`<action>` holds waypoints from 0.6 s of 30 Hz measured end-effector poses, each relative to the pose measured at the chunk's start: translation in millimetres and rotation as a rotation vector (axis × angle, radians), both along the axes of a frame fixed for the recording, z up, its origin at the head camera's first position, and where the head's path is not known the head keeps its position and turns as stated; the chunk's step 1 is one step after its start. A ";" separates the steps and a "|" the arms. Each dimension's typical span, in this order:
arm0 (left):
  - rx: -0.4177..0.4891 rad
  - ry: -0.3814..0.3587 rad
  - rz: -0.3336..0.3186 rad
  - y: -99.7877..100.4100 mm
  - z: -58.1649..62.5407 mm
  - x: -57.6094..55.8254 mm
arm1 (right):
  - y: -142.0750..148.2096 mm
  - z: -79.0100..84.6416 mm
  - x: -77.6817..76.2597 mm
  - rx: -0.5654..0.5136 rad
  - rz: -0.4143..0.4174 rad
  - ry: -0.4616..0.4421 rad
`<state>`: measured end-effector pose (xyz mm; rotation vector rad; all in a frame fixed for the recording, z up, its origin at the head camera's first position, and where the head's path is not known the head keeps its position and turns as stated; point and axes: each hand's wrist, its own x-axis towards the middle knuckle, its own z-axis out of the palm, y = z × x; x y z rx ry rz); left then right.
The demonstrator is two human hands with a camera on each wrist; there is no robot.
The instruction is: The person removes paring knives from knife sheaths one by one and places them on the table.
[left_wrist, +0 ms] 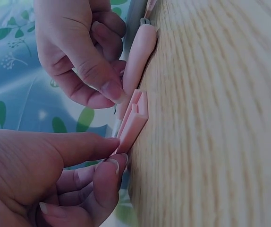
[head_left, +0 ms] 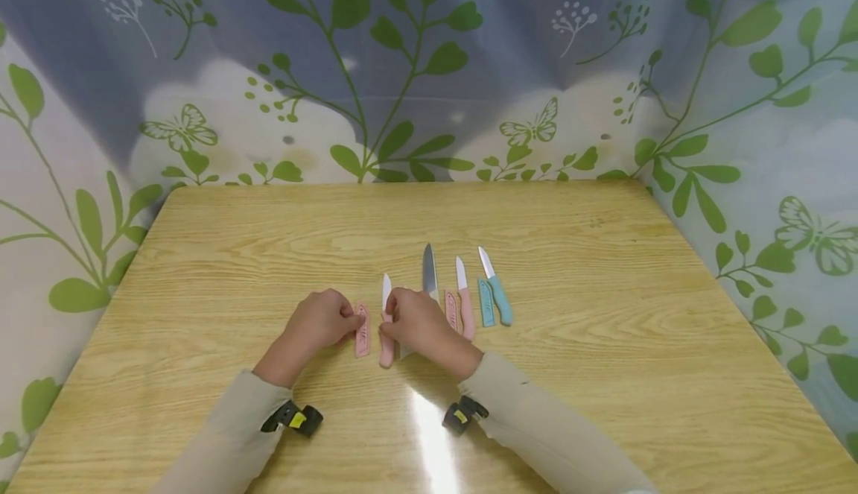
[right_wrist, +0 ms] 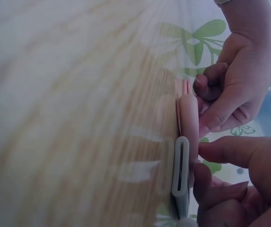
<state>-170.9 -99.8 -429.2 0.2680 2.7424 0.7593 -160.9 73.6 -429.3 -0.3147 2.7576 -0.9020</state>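
My left hand (head_left: 322,320) pinches a pink knife sheath (head_left: 363,339) that lies on the table; its slotted open end (left_wrist: 136,111) shows in the left wrist view. Just to the right is a pink-handled paring knife (head_left: 386,352) with its light blade pointing away. My right hand (head_left: 424,320) holds this knife by the handle, thumb and forefinger against it. Beneath the right hand, partly hidden, lies a white sheath (right_wrist: 181,165) with a slot in its end. A larger knife with a grey blade (head_left: 429,269) lies beyond that hand, its handle covered.
Right of the right hand lie a second pink sheath (head_left: 451,309), a second pink-handled knife (head_left: 467,317), a blue sheath (head_left: 485,304) and a blue-handled knife (head_left: 500,304), blades pointing away. The wooden table (head_left: 583,375) meets a leaf-patterned curtain (head_left: 429,106) at the back.
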 end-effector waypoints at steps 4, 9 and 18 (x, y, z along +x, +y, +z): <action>0.009 -0.002 -0.006 -0.5 -0.7 0.4 | 1.1 -0.2 0.3 0.001 0.010 0.010; 0.029 -0.006 0.000 -2.4 -0.2 0.6 | 3.3 0.4 1.7 -0.006 0.023 0.038; 0.008 0.011 0.014 -6.7 -5.2 2.3 | 8.1 1.4 6.7 -0.006 0.021 0.055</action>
